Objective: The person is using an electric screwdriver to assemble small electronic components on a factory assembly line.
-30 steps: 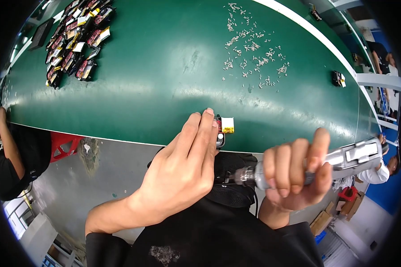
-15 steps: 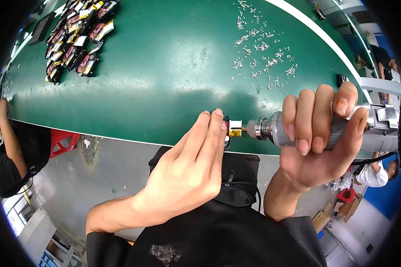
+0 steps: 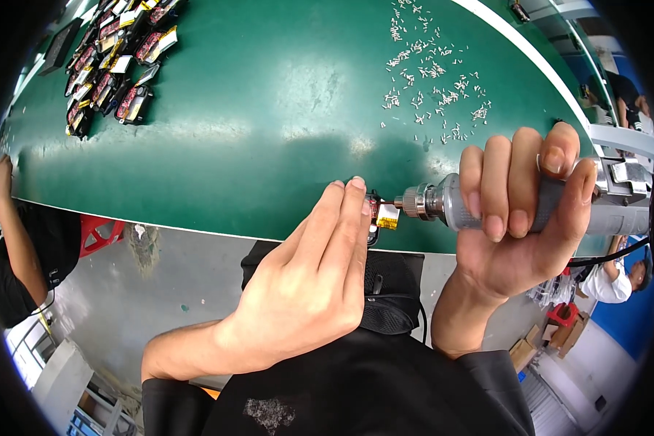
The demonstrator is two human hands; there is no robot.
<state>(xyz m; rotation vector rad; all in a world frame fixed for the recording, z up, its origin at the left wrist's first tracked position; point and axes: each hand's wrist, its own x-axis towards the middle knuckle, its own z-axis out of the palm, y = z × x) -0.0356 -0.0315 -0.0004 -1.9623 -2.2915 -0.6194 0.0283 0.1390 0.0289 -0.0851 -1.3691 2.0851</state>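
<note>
My left hand [image 3: 305, 269] is closed, fingers together, around a small black electronic device [image 3: 373, 227] at the table's near edge. Most of the device is hidden behind the fingers. From its right side juts a white and yellow-taped flat piece [image 3: 389, 215], which looks like a battery. My right hand [image 3: 512, 211] wraps round a grey electric screwdriver [image 3: 454, 202], held level and pointing left. Its thin bit reaches the device just above the flat piece; the exact contact point is too small to make out.
Small silvery screws [image 3: 436, 73] lie scattered on the green table [image 3: 232, 94] at the far right. Similar open devices [image 3: 109, 73] are piled at the far left, by a dark block [image 3: 60, 45]. Another person's arm [image 3: 14, 225] rests at the left edge. A black cable [image 3: 610, 254] trails below the screwdriver.
The screwdriver's bit has shifted slightly up and left over the device, and more of the bit shows. The white and yellow piece now sits a little lower and tilted. Both hands keep their grip.
</note>
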